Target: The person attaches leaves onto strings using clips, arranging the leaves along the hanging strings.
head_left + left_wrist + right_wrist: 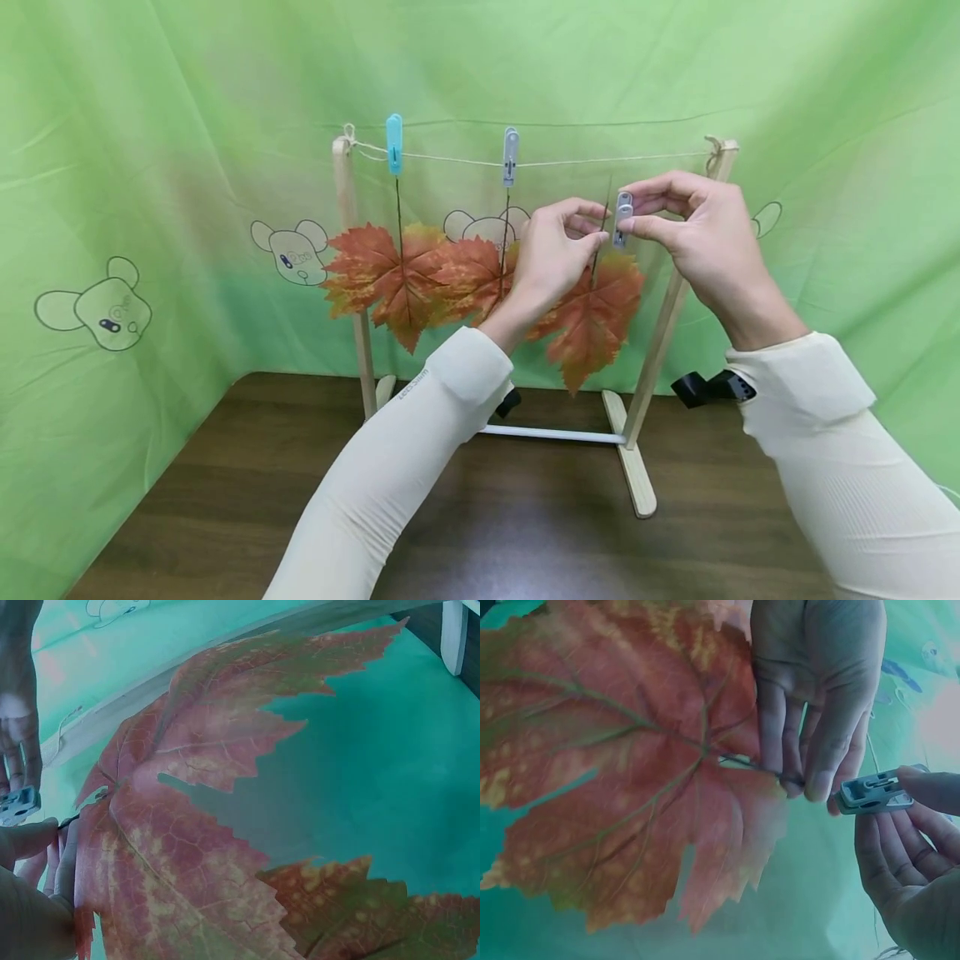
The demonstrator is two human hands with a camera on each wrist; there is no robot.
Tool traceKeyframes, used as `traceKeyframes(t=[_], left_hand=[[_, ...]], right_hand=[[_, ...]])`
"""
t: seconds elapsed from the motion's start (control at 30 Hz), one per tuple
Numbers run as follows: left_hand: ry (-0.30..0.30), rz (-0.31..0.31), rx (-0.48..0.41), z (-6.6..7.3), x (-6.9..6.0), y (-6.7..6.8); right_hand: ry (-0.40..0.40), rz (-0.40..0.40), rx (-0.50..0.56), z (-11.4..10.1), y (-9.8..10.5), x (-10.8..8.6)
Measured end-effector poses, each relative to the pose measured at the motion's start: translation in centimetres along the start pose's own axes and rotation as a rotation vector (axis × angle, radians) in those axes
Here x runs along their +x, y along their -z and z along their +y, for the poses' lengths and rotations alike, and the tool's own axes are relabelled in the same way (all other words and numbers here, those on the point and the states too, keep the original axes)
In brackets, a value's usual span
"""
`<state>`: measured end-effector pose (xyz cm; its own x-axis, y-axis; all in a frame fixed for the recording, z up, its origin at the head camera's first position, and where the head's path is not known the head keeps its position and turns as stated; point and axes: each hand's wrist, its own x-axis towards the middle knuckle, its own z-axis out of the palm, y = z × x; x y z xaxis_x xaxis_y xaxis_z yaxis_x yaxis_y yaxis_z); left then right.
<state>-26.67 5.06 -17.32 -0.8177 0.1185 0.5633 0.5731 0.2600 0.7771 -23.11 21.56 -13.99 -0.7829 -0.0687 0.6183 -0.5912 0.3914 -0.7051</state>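
My left hand [555,250] pinches the thin dark stem of an orange-red artificial maple leaf [588,325], which hangs below the fingers. In the right wrist view the leaf [645,750] spreads to the left of the pinching fingertips. My right hand [701,229] holds a grey clothespin [623,221] between thumb and fingers, just right of the stem and apart from it. The clothespin [874,792] shows close up in the right wrist view. Both hands are below the string [600,160].
A blue clothespin [394,144] and another grey clothespin [510,157] grip the string, each with a leaf hanging by its stem. Wooden posts [660,350] hold the string; a white bar [555,432] joins their feet on the brown table [202,500]. Green cloth [187,167] hangs behind.
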Motion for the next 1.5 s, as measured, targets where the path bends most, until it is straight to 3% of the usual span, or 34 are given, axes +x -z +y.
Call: traceKeyframes(t=[0.13, 0.37, 0.6, 0.77, 1.13, 1.5], left_hand=[[0.006, 0.0, -0.011, 0.1, 0.2, -0.4], [0.012, 0.015, -0.006, 0.2, 0.4, -0.7], [0.028, 0.036, -0.003, 0.4, 0.7, -1.2], [0.026, 0.041, -0.006, 0.4, 0.8, -1.4], [0.011, 0.036, 0.001, 0.5, 0.8, -1.6], [0.002, 0.044, 0.009, 0.6, 0.8, -1.7]], right_hand=[[-0.001, 0.01, 0.033, -0.3, 0.1, 0.3], [0.022, 0.043, 0.198, -0.7, 0.1, 0.8], [0.107, 0.091, 0.313, -1.1, -0.1, 2.0], [0.116, 0.115, 0.434, -1.4, -0.2, 2.8], [0.09, 0.187, 0.557, -2.4, 0.0, 4.3], [0.004, 0.206, 0.521, -3.1, 0.5, 5.5]])
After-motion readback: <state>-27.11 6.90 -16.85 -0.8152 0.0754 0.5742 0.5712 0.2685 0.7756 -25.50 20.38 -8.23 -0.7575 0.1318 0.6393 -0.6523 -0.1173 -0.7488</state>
